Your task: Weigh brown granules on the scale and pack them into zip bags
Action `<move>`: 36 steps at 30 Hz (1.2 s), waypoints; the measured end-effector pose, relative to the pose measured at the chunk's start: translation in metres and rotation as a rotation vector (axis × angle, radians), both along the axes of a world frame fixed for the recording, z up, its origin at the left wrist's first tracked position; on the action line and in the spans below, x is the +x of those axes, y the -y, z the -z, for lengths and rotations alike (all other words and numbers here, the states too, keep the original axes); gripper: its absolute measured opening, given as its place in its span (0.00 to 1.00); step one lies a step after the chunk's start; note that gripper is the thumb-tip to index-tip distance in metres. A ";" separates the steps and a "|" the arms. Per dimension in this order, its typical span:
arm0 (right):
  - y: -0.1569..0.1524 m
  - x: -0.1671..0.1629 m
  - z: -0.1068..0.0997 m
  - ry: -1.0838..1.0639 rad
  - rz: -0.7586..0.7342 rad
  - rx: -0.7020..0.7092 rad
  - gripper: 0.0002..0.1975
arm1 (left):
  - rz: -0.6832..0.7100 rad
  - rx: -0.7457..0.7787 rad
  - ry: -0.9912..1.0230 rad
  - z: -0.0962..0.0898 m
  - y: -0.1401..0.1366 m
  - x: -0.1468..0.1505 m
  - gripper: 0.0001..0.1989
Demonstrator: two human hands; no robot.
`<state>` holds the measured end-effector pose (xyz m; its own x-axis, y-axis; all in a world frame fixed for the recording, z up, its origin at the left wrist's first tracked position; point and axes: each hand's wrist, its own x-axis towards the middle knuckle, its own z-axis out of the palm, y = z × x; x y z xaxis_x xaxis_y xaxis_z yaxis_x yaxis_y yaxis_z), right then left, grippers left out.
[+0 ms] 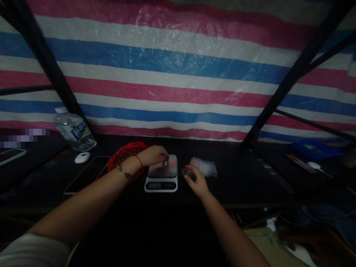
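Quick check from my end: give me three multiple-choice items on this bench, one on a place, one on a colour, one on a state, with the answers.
1. Where is the water bottle?
A. far left, by the tarp
B. on the scale
C. right of the small bags

2. What colour is the bag behind the left wrist?
A. blue
B. red
C. white

3. What is the left hand doing?
A. resting flat
B. pinching a small metal cup on the scale
C. holding the bottle

Answers: A, it stands at the left edge; B, red plastic shows; B, the fingers meet on the cup.
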<state>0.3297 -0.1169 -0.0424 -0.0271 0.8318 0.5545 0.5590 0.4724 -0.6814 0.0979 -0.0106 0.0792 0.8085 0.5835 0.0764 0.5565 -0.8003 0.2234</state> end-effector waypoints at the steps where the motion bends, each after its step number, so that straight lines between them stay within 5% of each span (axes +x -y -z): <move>1: 0.000 0.000 0.000 -0.001 0.000 0.003 0.18 | -0.007 0.001 0.004 0.001 0.000 0.000 0.11; 9: 0.000 0.000 0.000 0.005 0.001 -0.006 0.18 | -0.090 0.014 0.065 0.008 -0.003 0.001 0.11; 14: 0.000 0.000 0.001 0.002 -0.007 0.001 0.18 | -0.059 0.168 0.198 0.011 0.030 0.005 0.11; 18: 0.000 0.000 0.000 0.003 -0.009 -0.013 0.18 | 0.094 0.095 0.063 0.031 0.065 0.008 0.10; 25: 0.001 0.001 -0.002 -0.016 -0.019 -0.029 0.18 | 0.050 0.098 -0.046 0.062 0.076 0.012 0.09; 30: 0.001 0.000 -0.001 0.004 0.005 -0.005 0.17 | -0.005 0.135 0.063 0.045 0.069 0.008 0.09; 36: 0.000 0.001 -0.001 -0.010 -0.012 0.001 0.17 | -0.254 0.163 0.212 0.004 0.020 -0.018 0.12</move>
